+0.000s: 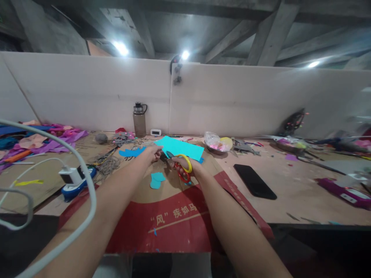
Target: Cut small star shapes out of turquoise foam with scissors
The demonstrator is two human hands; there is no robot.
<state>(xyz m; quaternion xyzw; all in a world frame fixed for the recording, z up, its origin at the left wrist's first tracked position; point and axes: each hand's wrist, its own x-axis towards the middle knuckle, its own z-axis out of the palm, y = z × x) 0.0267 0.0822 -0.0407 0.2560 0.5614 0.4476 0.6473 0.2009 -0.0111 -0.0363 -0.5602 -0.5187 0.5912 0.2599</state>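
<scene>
From my end of the head camera, I have the right hand [193, 166] closed round the scissors [189, 164], fingers in the red and yellow loops, blades pointing left at the near edge of the turquoise sheet [184, 147]. The left hand [153, 153] is at the sheet's left end with its fingers bent; it looks like a pinch, but at this size I can't tell whether the fingertips grip the sheet or only touch it.

For a clean cut here, I'd want that left end pinched firmly and lifted slightly, the left fingertips well out of the blades' line. I'd bite deep near the pivot, make long closes, and turn the sheet rather than the wrist.

Just in front of the sheet, small turquoise pieces [155, 181] lie on the printed kraft paper [174, 235]; I'd make sure the lower blade doesn't snag that paper. A blue scrap [131, 152] lies left of the sheet. Behind it to the left stands a water bottle [139, 125], beside a small digital clock [155, 132]. Right of the sheet are a dish [217, 150] with clear plastic in it and, nearer me, a smartphone [255, 181].
</scene>
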